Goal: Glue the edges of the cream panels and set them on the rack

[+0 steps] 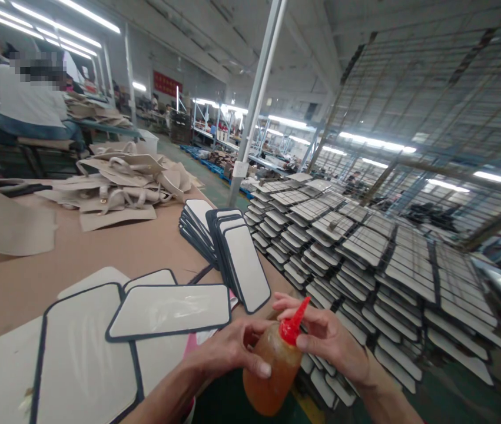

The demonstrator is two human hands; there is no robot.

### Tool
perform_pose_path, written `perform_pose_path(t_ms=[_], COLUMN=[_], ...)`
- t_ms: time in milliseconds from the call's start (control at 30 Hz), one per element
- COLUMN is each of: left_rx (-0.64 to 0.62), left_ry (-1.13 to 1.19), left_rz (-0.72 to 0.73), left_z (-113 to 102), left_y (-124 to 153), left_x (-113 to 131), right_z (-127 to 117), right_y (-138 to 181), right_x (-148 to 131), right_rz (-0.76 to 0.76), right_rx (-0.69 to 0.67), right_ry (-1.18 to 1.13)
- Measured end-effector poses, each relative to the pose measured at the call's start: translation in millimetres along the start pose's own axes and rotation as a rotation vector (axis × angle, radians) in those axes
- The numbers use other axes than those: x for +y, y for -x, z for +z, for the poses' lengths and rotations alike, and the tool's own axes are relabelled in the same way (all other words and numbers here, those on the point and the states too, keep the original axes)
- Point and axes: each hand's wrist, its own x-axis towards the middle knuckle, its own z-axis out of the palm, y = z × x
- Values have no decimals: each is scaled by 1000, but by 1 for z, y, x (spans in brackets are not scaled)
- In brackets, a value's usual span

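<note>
A squeeze bottle [272,371] of amber liquid, with a red nozzle cap [291,327], is tilted slightly in front of me, off the table's near right edge. My left hand [236,350] is wrapped round the bottle's body, thumb across its front. At the red cap, my right hand [325,335] has its thumb and fingers closed around the base of the nozzle. Close to my left hand lies a cream panel with dark edging [175,311], shiny wet-looking streaks on its face. It overlaps a larger edged panel [86,347], also streaked.
Stacked edged panels [245,265] lie at the table's [153,253] right edge. Beige bag pieces with handles [130,176] are heaped at the back. To the right stands a wire rack [365,253] full of panels. A seated person [25,97] is at the far left, and a metal post [254,100] rises behind the table.
</note>
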Motion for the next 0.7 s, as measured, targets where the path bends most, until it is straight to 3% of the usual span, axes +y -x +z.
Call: perform_pose_path(t_ms=[167, 333, 533, 700], left_rx=[147, 318, 432, 469], left_ry=[-102, -212, -312, -286], left_rz=[108, 78, 54, 70], left_z=[1, -1, 1, -11], left_y=[-8, -17, -19, -22], left_x=[-14, -30, -35, -45], right_z=[13, 18, 18, 29], right_y=[3, -3, -9, -25], right_x=[21, 41, 55, 74], right_rz=[-4, -3, 19, 45], right_rx=[241, 374, 417, 441], right_ry=[188, 218, 187, 100])
